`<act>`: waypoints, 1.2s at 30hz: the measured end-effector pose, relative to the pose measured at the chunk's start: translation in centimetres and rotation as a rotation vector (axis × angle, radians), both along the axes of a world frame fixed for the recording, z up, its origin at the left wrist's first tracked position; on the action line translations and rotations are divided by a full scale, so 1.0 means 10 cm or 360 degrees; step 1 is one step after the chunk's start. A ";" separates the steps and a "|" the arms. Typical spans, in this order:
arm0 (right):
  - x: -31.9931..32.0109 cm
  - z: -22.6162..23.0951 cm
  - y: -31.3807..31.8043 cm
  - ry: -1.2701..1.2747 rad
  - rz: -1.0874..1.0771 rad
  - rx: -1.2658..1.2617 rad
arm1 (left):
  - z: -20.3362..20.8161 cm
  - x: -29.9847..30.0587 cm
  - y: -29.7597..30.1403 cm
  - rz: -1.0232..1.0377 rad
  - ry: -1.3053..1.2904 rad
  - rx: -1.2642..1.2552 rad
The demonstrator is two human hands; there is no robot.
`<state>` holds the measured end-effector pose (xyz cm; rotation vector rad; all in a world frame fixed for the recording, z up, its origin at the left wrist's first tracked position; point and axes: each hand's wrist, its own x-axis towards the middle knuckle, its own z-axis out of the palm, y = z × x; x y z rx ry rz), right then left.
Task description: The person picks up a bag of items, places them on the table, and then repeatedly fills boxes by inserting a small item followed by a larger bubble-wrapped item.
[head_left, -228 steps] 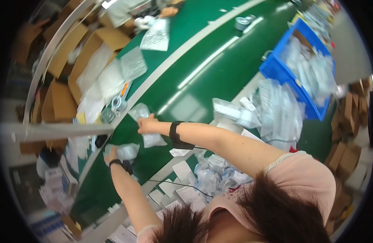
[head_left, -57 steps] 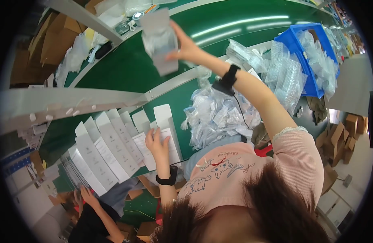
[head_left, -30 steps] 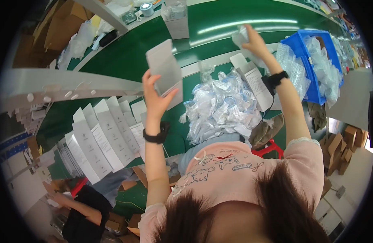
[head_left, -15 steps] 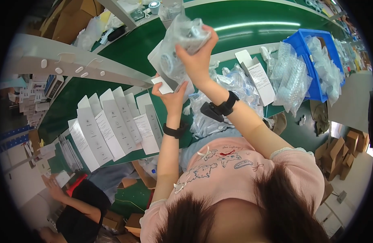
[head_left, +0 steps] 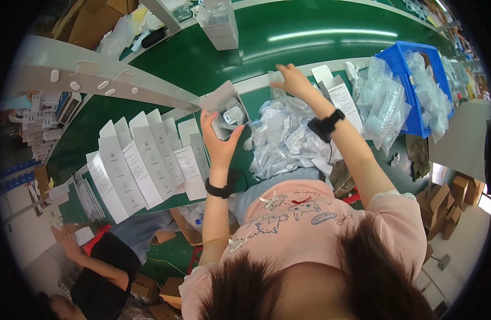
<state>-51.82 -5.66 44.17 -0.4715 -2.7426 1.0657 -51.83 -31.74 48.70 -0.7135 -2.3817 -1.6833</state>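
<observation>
My left hand (head_left: 220, 144) is wrapped round an open white carton (head_left: 216, 101) with its flap raised. Inside the carton's mouth sits a clear plastic bag (head_left: 234, 113) with a white and pale blue part showing through; the rest of it is hidden. Over the far side of a heap of small clear bags (head_left: 293, 141) is my right hand (head_left: 298, 84), its thumb and forefinger apart. A translucent piece of plastic (head_left: 276, 80) lies beside those fingertips, and I see no grip on it.
Several open white cartons (head_left: 141, 165) stand in a row at left. Another carton (head_left: 341, 101) stands right of the heap, by bubble-wrap bags (head_left: 384, 106) and a blue bin (head_left: 416, 90). One more carton (head_left: 218, 26) is at the back. A co-worker's hand (head_left: 69, 245) shows at lower left.
The bagged item has gone down from my right hand into the carton in my left hand. My right hand has let go and moved right, over the heap.
</observation>
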 end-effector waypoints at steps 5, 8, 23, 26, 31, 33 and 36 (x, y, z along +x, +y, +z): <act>-0.08 -0.30 0.11 -0.0626 0.0901 0.0287 | 0.40 -0.05 -0.02 -0.0032 0.0077 -0.0474; -0.03 -0.38 0.11 -0.0190 0.0685 0.0078 | 0.48 -0.08 -0.05 -0.0068 0.0027 -0.0551; -0.20 -0.02 0.08 0.0201 0.0091 0.0268 | 0.48 -0.10 -0.09 -0.0146 -0.0005 -0.0582; -0.16 -0.06 0.06 -0.0092 0.0141 0.1057 | 0.54 -0.09 -0.06 -0.0199 -0.0045 -0.0562; -0.02 -0.18 -0.26 -0.0288 0.0955 0.0387 | 0.37 -0.09 -0.08 -0.0135 0.0123 -0.0580; 0.00 -0.27 -0.31 -0.0584 0.1077 0.0355 | 0.38 -0.08 -0.07 -0.0103 0.0001 -0.0560; -0.04 -0.34 -0.26 -0.0845 0.1044 0.0191 | 0.38 -0.11 -0.03 -0.0054 -0.0053 -0.0542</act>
